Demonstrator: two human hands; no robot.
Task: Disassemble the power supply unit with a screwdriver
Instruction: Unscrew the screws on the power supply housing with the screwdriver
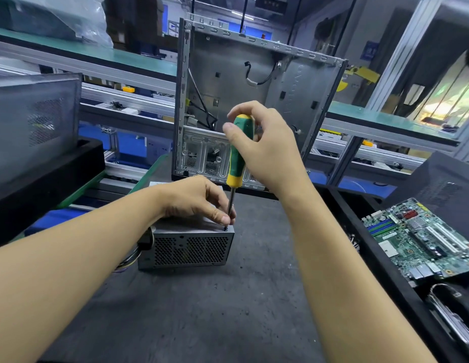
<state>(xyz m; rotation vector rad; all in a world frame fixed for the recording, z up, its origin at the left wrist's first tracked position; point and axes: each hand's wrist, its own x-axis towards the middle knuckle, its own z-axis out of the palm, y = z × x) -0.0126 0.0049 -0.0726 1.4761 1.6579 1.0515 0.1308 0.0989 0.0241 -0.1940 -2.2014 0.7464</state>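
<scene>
the grey power supply unit (187,244) sits on the dark table (215,310), in front of an empty computer case (254,82). the right hand (267,150) is closed around the green and yellow handle of the screwdriver (237,158), which stands almost straight up. the left hand (194,197) rests on top of the box and pinches the metal tip at a screw on the near right corner. a green circuit board (422,239) lies off to the right.

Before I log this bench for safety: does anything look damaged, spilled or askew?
Nothing stands out. The power supply unit sits flat on the mat, the screwdriver stands upright on a top corner screw, and the motherboard lies in its tray.
</scene>
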